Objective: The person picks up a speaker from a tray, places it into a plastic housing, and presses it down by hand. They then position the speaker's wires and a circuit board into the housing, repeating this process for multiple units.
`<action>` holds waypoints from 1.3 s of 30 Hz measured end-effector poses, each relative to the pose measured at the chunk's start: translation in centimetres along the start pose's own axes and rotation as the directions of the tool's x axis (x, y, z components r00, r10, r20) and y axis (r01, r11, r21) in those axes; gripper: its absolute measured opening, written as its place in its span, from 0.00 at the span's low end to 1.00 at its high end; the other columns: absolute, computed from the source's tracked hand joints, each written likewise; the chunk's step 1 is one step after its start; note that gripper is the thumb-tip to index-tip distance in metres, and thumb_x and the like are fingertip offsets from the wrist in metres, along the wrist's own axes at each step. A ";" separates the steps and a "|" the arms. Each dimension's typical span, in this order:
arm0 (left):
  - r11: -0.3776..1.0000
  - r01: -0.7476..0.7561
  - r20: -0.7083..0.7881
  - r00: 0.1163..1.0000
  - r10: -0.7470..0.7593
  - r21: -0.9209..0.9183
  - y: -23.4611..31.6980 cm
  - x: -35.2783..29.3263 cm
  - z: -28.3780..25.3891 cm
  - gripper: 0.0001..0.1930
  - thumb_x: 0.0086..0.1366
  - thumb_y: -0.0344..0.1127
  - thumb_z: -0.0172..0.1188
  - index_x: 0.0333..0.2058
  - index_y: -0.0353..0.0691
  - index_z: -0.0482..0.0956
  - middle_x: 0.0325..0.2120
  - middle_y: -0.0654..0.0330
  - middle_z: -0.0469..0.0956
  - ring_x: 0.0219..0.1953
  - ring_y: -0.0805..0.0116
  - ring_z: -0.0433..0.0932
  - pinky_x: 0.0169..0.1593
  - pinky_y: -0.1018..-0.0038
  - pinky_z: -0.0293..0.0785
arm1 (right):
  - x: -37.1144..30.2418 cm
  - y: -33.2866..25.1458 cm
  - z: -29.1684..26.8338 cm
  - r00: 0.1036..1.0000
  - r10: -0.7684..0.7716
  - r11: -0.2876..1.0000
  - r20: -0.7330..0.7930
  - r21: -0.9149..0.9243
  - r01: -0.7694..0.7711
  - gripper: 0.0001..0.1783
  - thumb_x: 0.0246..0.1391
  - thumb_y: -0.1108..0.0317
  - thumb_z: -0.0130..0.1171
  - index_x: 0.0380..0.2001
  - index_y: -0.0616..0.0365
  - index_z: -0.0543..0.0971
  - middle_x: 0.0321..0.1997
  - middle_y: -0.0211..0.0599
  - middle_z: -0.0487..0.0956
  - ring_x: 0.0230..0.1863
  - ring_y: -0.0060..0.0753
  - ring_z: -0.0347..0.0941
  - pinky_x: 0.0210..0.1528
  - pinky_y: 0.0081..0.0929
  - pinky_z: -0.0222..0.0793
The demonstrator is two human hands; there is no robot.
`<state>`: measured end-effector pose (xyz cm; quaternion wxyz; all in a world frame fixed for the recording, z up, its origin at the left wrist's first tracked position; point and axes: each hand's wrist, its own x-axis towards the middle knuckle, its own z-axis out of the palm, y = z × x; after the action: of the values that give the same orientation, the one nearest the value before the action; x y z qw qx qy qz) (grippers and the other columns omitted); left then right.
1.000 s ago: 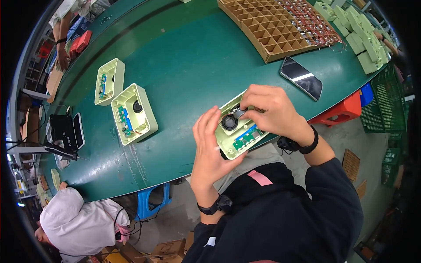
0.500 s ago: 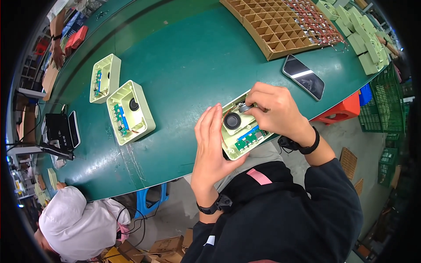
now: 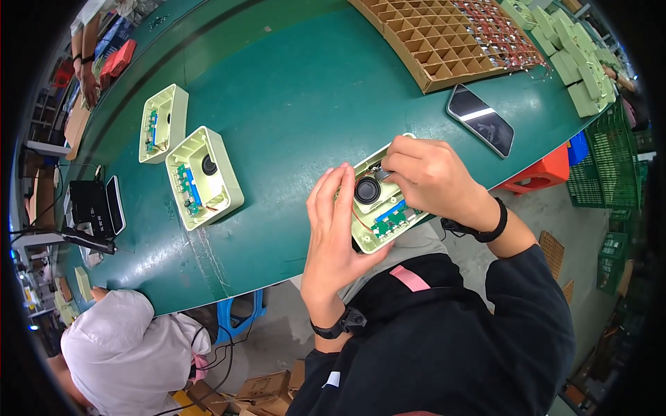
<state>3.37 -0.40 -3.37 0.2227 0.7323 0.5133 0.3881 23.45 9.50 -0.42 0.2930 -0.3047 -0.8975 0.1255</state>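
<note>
A pale green plastic housing (image 3: pixel 365 243) is tilted up over the table's near edge, its open side facing me. My left hand (image 3: pixel 330 239) grips its left side, with the thumb along the bottom and the fingers along the upper edge. Inside sit a round black speaker (image 3: pixel 367 190) and a green circuit board (image 3: pixel 390 222) with a blue strip. With thumb and fingers closed, my right hand (image 3: pixel 431 172) pinches a small round grey part (image 3: pixel 381 175) just beside the speaker, at the housing's upper end. The fingers hide most of that part.
Two similar housings (image 3: pixel 227 173) with boards and speakers stand on the green table to the left. A phone (image 3: pixel 480 121) lies right, below a cardboard divider tray (image 3: pixel 427 55) of wired parts. More housings (image 3: pixel 579 62) are stacked far right. A person in white (image 3: pixel 118 347) sits lower left.
My right hand has shifted slightly left and the grey part has tilted with it, nearer the speaker. My left hand keeps its hold. The person in white has moved slightly.
</note>
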 end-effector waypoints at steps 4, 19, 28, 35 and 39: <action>1.000 0.000 0.001 1.000 0.000 -0.003 0.0 0.0 0.0 0.60 0.41 0.35 0.81 0.74 0.33 0.58 0.70 0.46 0.60 0.71 0.38 0.58 0.72 0.50 0.61 | 0.0 -0.2 0.2 0.999 -0.012 1.000 -0.032 0.004 0.012 0.13 0.37 0.82 0.72 0.28 0.62 0.79 0.31 0.36 0.77 0.29 0.42 0.79 0.29 0.36 0.75; 1.000 0.014 0.000 1.000 -0.014 -0.024 -0.3 0.0 0.1 0.63 0.39 0.36 0.82 0.75 0.32 0.56 0.69 0.45 0.62 0.72 0.40 0.58 0.72 0.51 0.58 | 0.3 -0.4 0.5 0.998 -0.007 0.993 0.060 -0.115 0.014 0.10 0.40 0.81 0.68 0.27 0.62 0.77 0.30 0.38 0.73 0.28 0.44 0.77 0.29 0.40 0.74; 0.997 0.057 -0.212 0.975 -0.067 -0.053 0.7 -2.2 -2.2 0.47 0.44 0.38 0.83 0.62 0.31 0.68 0.59 0.47 0.69 0.59 0.52 0.70 0.62 0.60 0.68 | 0.4 -2.1 -1.5 0.986 -0.161 0.978 -0.028 0.127 0.164 0.10 0.46 0.75 0.72 0.32 0.61 0.81 0.39 0.37 0.81 0.36 0.41 0.80 0.35 0.36 0.78; 0.935 0.341 -0.171 0.920 -0.354 -0.101 2.1 -3.8 -3.6 0.18 0.54 0.33 0.79 0.37 0.33 0.80 0.29 0.57 0.77 0.31 0.65 0.76 0.41 0.68 0.73 | 0.6 -4.3 0.6 0.980 -0.200 0.926 0.022 0.332 0.182 0.11 0.47 0.73 0.73 0.34 0.60 0.82 0.46 0.36 0.84 0.40 0.40 0.81 0.36 0.34 0.79; 0.943 0.274 -0.287 0.903 -0.319 -0.187 2.9 -2.8 -2.4 0.11 0.59 0.28 0.75 0.32 0.32 0.81 0.22 0.60 0.76 0.25 0.69 0.75 0.34 0.73 0.72 | 1.0 -3.9 1.7 0.973 -0.232 0.918 0.020 0.335 0.212 0.10 0.48 0.74 0.73 0.34 0.60 0.81 0.45 0.35 0.85 0.39 0.40 0.81 0.36 0.34 0.78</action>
<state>2.65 -4.23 -0.83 0.2466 0.5568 0.6188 0.4962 19.95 6.98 0.28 0.3256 -0.1438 -0.9007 0.2489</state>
